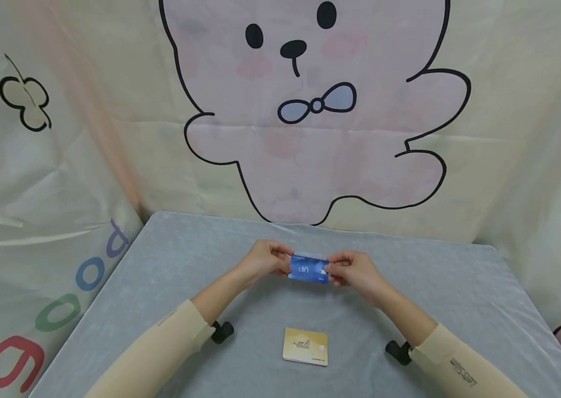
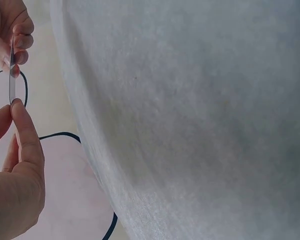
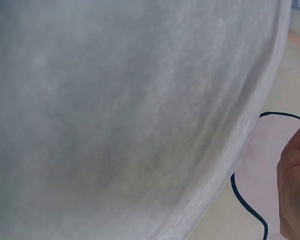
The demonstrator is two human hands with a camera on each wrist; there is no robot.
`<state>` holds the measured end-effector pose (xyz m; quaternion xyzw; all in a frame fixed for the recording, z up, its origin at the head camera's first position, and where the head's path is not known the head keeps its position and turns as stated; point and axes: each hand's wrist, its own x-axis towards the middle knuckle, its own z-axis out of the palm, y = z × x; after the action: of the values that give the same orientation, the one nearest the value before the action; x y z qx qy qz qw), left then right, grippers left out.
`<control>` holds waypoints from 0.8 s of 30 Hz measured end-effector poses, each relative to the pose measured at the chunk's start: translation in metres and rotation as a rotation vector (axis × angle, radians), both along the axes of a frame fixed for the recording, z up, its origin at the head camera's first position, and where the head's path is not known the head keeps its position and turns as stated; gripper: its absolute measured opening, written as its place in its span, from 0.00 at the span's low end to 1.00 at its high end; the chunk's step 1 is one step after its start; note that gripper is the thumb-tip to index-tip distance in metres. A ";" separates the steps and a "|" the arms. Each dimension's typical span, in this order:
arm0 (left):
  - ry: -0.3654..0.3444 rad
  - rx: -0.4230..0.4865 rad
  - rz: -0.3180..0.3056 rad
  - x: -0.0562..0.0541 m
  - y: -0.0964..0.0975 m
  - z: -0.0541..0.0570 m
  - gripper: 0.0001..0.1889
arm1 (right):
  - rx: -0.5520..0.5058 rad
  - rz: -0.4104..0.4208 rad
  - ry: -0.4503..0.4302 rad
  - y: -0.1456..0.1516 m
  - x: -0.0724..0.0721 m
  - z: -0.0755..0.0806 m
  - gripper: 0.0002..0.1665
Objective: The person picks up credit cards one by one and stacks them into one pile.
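A blue card (image 1: 308, 269) marked "VIP", upside down in the head view, is held up between both hands above the cloth. My left hand (image 1: 269, 258) pinches one short end between thumb and fingers. At the other end my right hand (image 1: 354, 273) pinches it the same way. From the left wrist, the card (image 2: 12, 82) shows edge-on as a thin strip. Nearer the front lies a small stack of yellow cards (image 1: 305, 346), untouched. The right wrist view catches only part of the right hand (image 3: 295, 185), with the card out of sight.
A grey-blue cloth (image 1: 200, 237) covers the table. Behind it hangs a pale backdrop (image 1: 499, 110) with a cartoon bear, and another sheet with coloured letters drops along the left side. Dark wrist cameras (image 1: 222, 332) sit at the sleeve cuffs.
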<state>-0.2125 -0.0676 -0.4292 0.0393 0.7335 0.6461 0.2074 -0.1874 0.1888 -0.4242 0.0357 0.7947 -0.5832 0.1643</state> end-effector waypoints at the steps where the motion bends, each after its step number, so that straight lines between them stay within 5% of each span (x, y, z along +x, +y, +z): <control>1: 0.002 -0.003 -0.002 0.001 0.000 0.000 0.19 | 0.002 0.003 -0.004 0.000 0.001 0.000 0.17; 24: -0.036 0.009 -0.047 0.027 -0.010 0.006 0.19 | 0.006 0.027 -0.014 -0.003 0.024 0.001 0.16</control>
<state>-0.1857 -0.0780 -0.4233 0.0457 0.7255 0.6451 0.2355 -0.1636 0.1862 -0.4235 0.0295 0.7958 -0.5782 0.1777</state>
